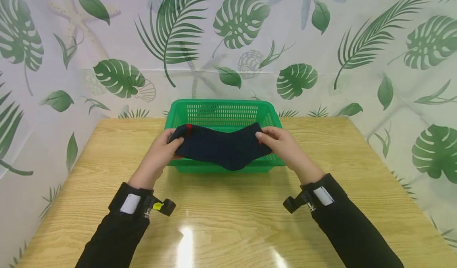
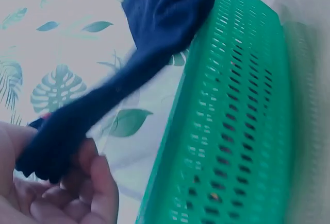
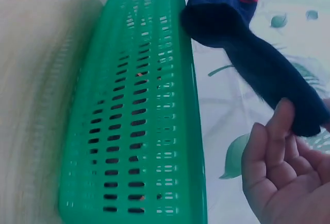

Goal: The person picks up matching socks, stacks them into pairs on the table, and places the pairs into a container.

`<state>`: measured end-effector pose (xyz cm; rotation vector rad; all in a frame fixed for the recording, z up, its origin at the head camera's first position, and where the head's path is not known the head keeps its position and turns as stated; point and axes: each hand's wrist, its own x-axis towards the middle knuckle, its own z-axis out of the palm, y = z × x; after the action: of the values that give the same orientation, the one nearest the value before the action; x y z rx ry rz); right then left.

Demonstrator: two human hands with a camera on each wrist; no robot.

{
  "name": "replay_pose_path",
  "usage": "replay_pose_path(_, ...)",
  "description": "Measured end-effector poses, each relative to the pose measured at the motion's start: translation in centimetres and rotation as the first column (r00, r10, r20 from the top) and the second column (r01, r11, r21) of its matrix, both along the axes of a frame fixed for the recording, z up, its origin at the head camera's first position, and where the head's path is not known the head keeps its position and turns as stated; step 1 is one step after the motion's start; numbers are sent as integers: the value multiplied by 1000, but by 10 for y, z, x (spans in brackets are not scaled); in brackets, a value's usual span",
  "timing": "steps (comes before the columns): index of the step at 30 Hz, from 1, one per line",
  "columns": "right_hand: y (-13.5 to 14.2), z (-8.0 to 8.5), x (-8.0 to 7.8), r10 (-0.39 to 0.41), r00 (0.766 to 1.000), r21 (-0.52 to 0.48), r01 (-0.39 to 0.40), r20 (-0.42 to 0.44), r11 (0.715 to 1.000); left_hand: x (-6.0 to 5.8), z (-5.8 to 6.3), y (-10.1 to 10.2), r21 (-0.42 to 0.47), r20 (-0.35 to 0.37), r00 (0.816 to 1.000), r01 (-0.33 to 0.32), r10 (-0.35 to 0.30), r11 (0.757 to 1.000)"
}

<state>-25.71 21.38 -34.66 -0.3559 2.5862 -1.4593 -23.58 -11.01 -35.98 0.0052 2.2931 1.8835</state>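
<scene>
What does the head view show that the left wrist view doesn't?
Only the head view shows both hands at once: the left hand and right hand each hold an end of the dark sock above the green basket on the wooden table. Only the left wrist view shows the left hand's fingers curled round the sock's end from close up. Both show sock, basket and leaf-print backdrop.
</scene>
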Motion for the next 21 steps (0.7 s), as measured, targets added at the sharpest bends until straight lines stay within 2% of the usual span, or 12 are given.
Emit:
replay_pose_path(5,-11,0,-23,-82,988,-72,92,131,993,-23,11,23,64,70,996,-66,61,996)
replay_pose_path(10,-22,-6,-40,-150,969,-112,174,197,978,-44,10,44,35,75,992,-103,100,994)
replay_pose_path(13,-26,-12,-49,-169,961,-104,195,220,975,-54,2,51,16,67,988,-140,139,990)
replay_pose_path(16,-28,-21,-56,-180,957,-36,193,227,981,-59,-10,55,32,79,982,-172,169,985)
replay_pose_path(21,-25,-35,-58,-196,952,96,178,234,979,-59,-28,59,56,129,979,-163,155,985)
